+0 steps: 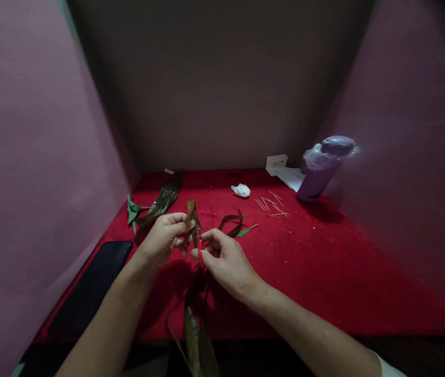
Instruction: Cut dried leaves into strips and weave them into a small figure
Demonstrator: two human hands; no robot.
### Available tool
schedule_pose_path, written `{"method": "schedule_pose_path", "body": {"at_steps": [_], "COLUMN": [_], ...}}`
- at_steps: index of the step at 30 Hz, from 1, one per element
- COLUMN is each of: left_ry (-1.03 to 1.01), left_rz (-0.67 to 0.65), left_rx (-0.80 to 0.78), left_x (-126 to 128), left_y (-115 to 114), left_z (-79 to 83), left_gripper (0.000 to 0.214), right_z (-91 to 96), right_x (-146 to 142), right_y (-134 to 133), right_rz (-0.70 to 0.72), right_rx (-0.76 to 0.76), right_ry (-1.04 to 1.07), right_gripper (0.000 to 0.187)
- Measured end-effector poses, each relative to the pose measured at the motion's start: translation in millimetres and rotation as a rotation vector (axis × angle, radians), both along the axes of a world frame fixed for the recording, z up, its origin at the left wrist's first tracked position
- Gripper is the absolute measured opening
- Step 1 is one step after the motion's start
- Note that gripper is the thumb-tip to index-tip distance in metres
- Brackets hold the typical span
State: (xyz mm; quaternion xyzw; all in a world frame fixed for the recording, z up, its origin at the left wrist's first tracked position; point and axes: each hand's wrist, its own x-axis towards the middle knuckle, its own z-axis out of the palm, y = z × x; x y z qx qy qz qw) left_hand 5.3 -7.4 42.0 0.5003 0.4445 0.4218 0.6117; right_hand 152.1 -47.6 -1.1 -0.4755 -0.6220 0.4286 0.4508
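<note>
Above a red table (324,262), my left hand (163,238) is closed around a narrow brown-green leaf strip (192,210) that sticks up between both hands. My right hand (226,259) pinches the same strip lower down, with a small red thing (201,255) at its fingertips that I cannot make out. Longer leaf blades (196,340) hang down below the hands past the table's front edge.
A large dark leaf (165,199) and green leaf scraps (132,212) lie at the left. Cut leaf pieces (236,225), thin sticks (271,205), a white crumpled wad (240,190), papers (285,170) and a purple bottle (322,167) sit further back. A black pad (96,277) lies at the left edge.
</note>
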Motion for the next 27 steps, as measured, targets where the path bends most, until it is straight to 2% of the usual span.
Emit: {"method": "schedule_pose_path", "body": {"at_steps": [6, 12, 16, 22, 27], "left_ry": [0.056, 0.155, 0.171, 0.090, 0.057], "left_rz": [-0.021, 0.191, 0.254, 0.305, 0.296], "left_rx": [-0.004, 0.188, 0.239, 0.167, 0.127], "left_x": [2, 6, 9, 9, 8], "left_y": [-1, 5, 10, 15, 13], "left_z": [-0.2, 7.7, 13.9, 12.8, 9.1], "left_gripper": [0.018, 0.024, 0.022, 0.015, 0.016], "right_z": [-3.3, -3.4, -3.7, -4.3, -1.0], "right_x": [2, 0, -1, 0, -2], "right_y": [0, 0, -2, -3, -2], "right_rz": [-0.012, -0.003, 0.008, 0.016, -0.001], "right_rx": [-0.002, -0.015, 0.003, 0.009, -0.007], "right_ry": [-0.006, -0.009, -0.017, -0.007, 0.005], "right_gripper": [0.012, 0.016, 0.017, 0.017, 0.018]}}
